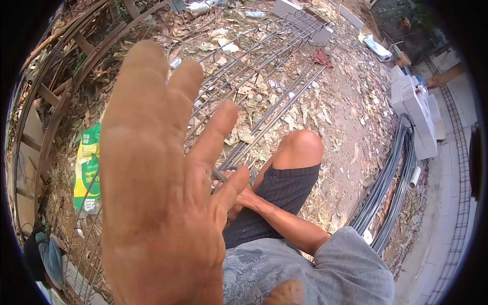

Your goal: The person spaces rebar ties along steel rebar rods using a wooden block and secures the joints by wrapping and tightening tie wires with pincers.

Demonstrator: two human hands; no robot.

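My left hand (157, 188) is raised close to the camera, its fingers spread and nothing seen in it. It fills the left middle of the view and hides much of what lies behind. My right hand (236, 195) is low by my bent knee, mostly covered by the left one. Its fingers look curled around a grey, rod-like thing (218, 175), whose kind I cannot make out. Beyond the hands a rebar cage (249, 56) stretches toward the upper right. Loose steel bars (284, 104) lie beside it on the leaf-strewn ground.
White blocks (300, 20) are at the cage's far end. A bundle of dark bars (389, 178) lies at right beside stacked white blocks (414, 114), near another person's arm (447, 79). At left are a green-yellow bag (87, 170) and a curved-looking wooden frame (61, 101).
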